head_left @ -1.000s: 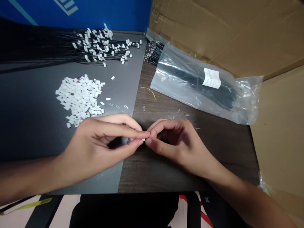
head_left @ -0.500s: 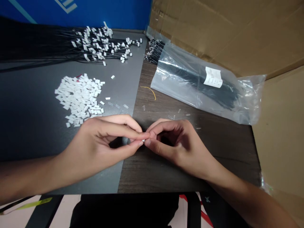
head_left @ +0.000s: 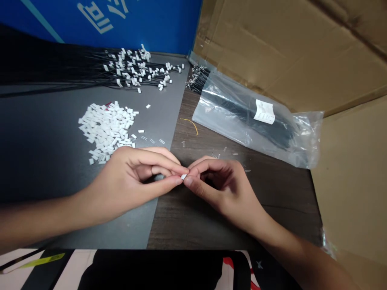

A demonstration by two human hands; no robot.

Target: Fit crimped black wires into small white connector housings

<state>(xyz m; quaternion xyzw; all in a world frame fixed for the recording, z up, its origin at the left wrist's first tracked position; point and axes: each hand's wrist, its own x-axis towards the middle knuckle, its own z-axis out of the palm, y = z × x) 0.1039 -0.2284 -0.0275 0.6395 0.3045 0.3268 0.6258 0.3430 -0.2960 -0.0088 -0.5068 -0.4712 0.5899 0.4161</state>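
The left hand [head_left: 127, 181] lies palm down, angled in from the left, its fingers [head_left: 160, 163] nearly closed, with thumb and forefinger pinching a tiny white plastic connector [head_left: 183, 177] at their tips. The right hand [head_left: 220, 189] comes in from the lower right, knuckles raised, thumb and forefinger drawn tightly together just against the same piece; whether they grip it is too small to tell. The hands meet above the join between a smooth dark grey board [head_left: 45, 161] and a wood-grain surface [head_left: 187, 225]. Near the left hand lies a heap of matte white connectors [head_left: 107, 131]. Farther off are thin black wires [head_left: 133, 70] ending in connectors, and a glossy clear plastic bag [head_left: 250, 121] of black wires.
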